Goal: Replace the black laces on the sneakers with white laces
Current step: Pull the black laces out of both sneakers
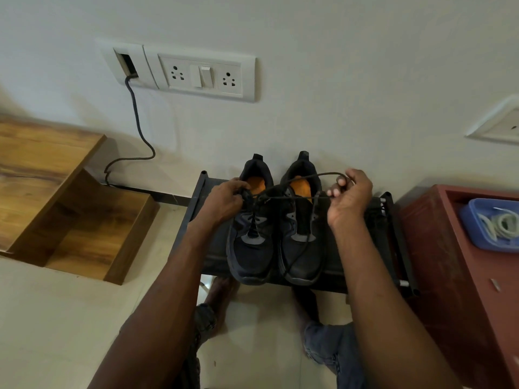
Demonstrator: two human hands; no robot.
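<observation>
Nearest us, our knees in blue jeans (331,346) hang over the pale tiled floor (56,318), and both forearms reach forward to a low black rack (393,240). On it stand two black sneakers (252,248) side by side, toes toward us, orange insoles showing. Our left hand (224,203) curls its fingers over the tongue of the left sneaker, pinching the black lace (283,189) at the top eyelets. Our right hand (351,197) is lifted above the right sneaker, fingers pinching a loop of the same lace — it stretches taut between our hands. To the right, a blue tray (474,228) holding the white laces (500,223) rests on a red cabinet (449,262). On the left sits a wooden step unit (56,192). Farther back, a dark cable (137,122) drops from a socket panel (202,74) on the wall.
</observation>
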